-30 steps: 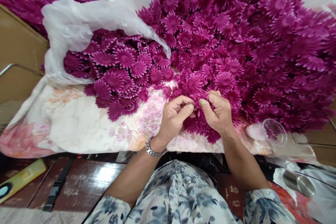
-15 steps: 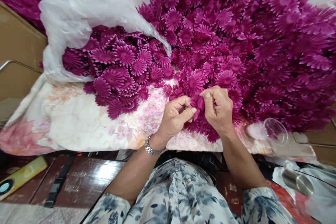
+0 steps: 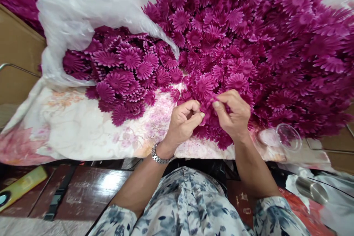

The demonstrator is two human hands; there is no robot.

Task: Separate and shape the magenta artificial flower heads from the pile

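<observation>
My left hand (image 3: 184, 121), with a metal watch on the wrist, is closed in a pinch on a magenta artificial flower (image 3: 205, 111). Thumb and forefinger of my right hand (image 3: 233, 113) are pinched together on a bit of the same magenta material, a short way to the right. Fingers hide much of what is held, and I cannot tell whether the two bits are joined. Right behind both hands rises a big heap of magenta flower heads (image 3: 249, 44). More flower heads (image 3: 118, 83) spill from a white plastic bag (image 3: 66, 18) on the left.
A floral cloth (image 3: 74, 125) covers the work surface. Near its right front lies a clear plastic cup (image 3: 289, 138). Cardboard (image 3: 19, 51) stands at the left edge. Below are a yellow object (image 3: 24, 188), a black strap with buckle (image 3: 55, 199) and a metal cylinder (image 3: 312, 190).
My right hand has moved slightly right, away from my left, so the gap between the fingertips is wider. The whole view has shifted a little.
</observation>
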